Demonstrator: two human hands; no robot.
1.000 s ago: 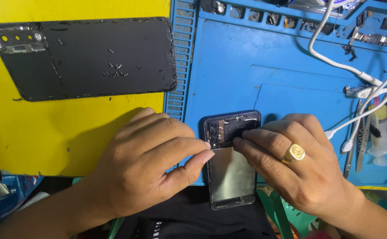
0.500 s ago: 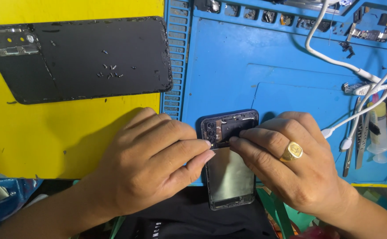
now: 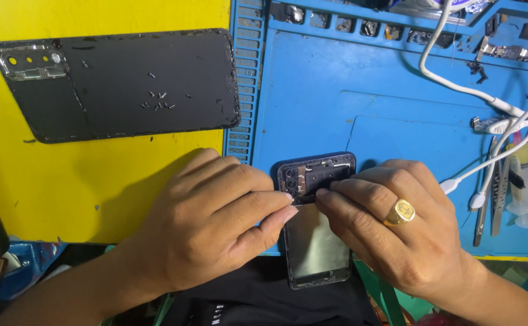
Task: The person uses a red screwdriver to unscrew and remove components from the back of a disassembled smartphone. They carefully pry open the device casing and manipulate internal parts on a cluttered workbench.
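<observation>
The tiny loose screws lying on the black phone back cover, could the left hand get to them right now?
Probably yes: the tiny screws lie uncovered on the black back cover, with bare yellow surface between them and the left hand.

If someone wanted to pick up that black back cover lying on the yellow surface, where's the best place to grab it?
Probably by its two long edges, coming from above. The back cover lies flat and thin, inner side up, with tiny screws loose on its middle, so it would need to stay level. Its camera-window corner looks the most fragile.
</observation>
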